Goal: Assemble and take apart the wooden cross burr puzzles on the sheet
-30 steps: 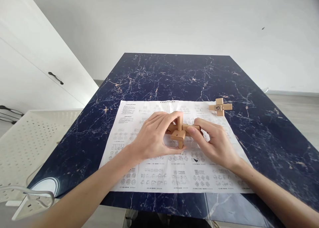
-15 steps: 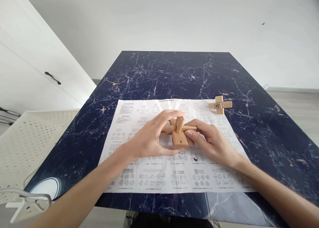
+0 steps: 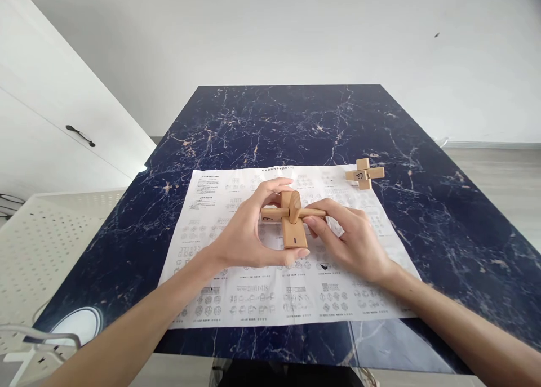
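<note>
A wooden cross-shaped puzzle (image 3: 292,221) made of interlocked bars is held just above a printed instruction sheet (image 3: 270,297). My left hand (image 3: 247,235) grips it from the left, thumb under the lower block and fingers curled over the top. My right hand (image 3: 353,238) pinches the right end of the horizontal bar. A second, smaller wooden cross puzzle (image 3: 364,173) lies at the sheet's far right corner, away from both hands.
The sheet lies on a dark blue marble-patterned table (image 3: 296,122). A white perforated shelf or cart (image 3: 46,235) stands at the left, below a white cabinet with a black handle (image 3: 79,135). A white wall is behind the table.
Both hands have turned the puzzle, so its lower block now faces me more squarely. The camera view has shifted slightly, moving everything a little left.
</note>
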`<action>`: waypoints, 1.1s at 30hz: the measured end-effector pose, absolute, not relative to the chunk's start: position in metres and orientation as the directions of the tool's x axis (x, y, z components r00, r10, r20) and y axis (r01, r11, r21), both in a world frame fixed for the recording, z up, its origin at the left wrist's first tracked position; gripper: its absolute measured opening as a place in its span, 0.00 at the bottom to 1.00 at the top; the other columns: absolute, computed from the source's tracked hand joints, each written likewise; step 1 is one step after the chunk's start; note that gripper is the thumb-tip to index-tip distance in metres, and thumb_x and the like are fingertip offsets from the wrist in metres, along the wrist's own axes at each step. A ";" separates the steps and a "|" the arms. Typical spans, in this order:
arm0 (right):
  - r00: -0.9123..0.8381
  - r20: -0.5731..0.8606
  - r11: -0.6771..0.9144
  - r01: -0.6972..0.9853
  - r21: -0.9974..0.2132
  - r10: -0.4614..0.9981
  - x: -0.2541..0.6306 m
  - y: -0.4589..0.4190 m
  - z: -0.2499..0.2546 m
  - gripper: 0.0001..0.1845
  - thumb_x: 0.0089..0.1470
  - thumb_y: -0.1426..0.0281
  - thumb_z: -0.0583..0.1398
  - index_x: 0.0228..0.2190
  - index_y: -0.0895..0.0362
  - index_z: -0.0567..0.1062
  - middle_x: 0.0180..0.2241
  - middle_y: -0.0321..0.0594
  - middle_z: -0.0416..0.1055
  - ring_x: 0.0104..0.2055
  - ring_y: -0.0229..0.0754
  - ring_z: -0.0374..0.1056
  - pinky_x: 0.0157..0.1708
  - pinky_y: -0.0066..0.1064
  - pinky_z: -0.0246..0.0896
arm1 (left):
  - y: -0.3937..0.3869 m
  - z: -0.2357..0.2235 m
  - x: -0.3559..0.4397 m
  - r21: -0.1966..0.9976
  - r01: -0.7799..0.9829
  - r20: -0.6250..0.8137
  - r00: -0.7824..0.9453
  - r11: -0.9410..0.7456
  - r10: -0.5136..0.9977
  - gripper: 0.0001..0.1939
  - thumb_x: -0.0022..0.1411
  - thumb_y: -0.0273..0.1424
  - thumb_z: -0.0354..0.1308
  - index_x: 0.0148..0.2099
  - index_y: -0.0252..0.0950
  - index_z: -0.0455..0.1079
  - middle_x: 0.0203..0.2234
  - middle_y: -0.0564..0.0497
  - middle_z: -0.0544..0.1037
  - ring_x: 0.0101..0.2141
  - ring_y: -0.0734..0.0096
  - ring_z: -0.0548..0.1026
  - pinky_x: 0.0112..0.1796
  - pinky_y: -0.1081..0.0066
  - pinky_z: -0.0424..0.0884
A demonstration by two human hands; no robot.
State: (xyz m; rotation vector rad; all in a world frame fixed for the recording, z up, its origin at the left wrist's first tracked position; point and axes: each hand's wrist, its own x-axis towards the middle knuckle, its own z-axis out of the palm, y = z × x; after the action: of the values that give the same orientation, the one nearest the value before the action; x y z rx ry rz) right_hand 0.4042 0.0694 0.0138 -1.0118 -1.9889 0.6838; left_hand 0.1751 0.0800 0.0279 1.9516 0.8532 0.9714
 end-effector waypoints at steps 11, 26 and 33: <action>-0.363 0.477 0.595 0.389 -0.703 0.800 0.405 0.070 0.019 0.10 0.73 0.66 0.57 0.39 0.54 0.76 0.27 0.34 0.74 0.27 0.38 0.68 0.30 0.32 0.62 | 0.083 0.029 0.174 0.892 0.166 0.291 0.503 -0.421 0.814 0.52 0.52 0.38 0.78 0.73 0.51 0.54 0.58 0.44 0.77 0.60 0.47 0.77 0.56 0.49 0.79; -0.339 0.396 0.506 0.356 -0.785 0.853 0.402 0.070 0.017 0.13 0.73 0.62 0.58 0.37 0.55 0.76 0.27 0.34 0.73 0.27 0.37 0.66 0.30 0.32 0.61 | 0.084 0.027 0.173 0.905 0.207 0.221 0.519 -0.372 0.826 0.50 0.55 0.46 0.77 0.74 0.52 0.57 0.63 0.41 0.74 0.60 0.45 0.77 0.54 0.48 0.80; -0.448 0.124 0.132 -0.014 -0.991 0.886 0.402 0.079 0.019 0.21 0.74 0.53 0.56 0.34 0.54 0.72 0.25 0.32 0.69 0.24 0.36 0.62 0.26 0.31 0.59 | 0.086 0.021 0.173 0.903 0.161 0.279 0.487 -0.399 0.828 0.59 0.53 0.50 0.78 0.78 0.53 0.48 0.66 0.39 0.71 0.62 0.44 0.76 0.62 0.40 0.73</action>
State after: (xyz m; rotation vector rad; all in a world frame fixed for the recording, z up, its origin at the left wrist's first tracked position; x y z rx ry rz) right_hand 0.4022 0.0788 0.0194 -0.8649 -1.6132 1.4257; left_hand 0.1727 0.0857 0.0206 1.8511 0.8266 0.9508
